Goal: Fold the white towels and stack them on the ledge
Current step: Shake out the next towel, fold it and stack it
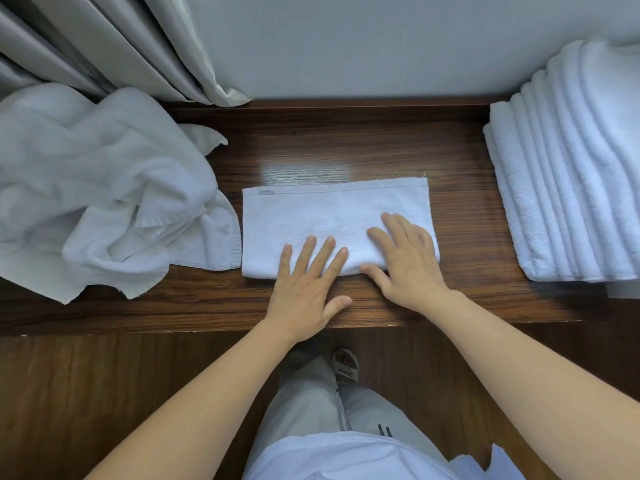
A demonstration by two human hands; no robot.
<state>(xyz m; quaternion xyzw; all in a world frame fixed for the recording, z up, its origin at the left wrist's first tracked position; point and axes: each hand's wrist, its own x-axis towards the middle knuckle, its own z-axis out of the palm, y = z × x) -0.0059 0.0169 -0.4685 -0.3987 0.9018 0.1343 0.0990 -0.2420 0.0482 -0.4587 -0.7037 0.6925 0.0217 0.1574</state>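
Observation:
A folded white towel (311,216) lies flat in the middle of the dark wooden ledge (346,150). My left hand (308,289) rests with spread fingers on the towel's near edge, palm on the wood. My right hand (405,258) lies flat on the towel's near right corner, fingers apart. At the right, a stack of several folded white towels (568,174) stands on the ledge. A heap of unfolded white towels (104,188) lies at the left.
Grey curtains (121,46) hang at the back left against a pale wall (381,39). The ledge's front edge drops to a wooden floor (104,393), where my legs and a sandalled foot (344,368) stand.

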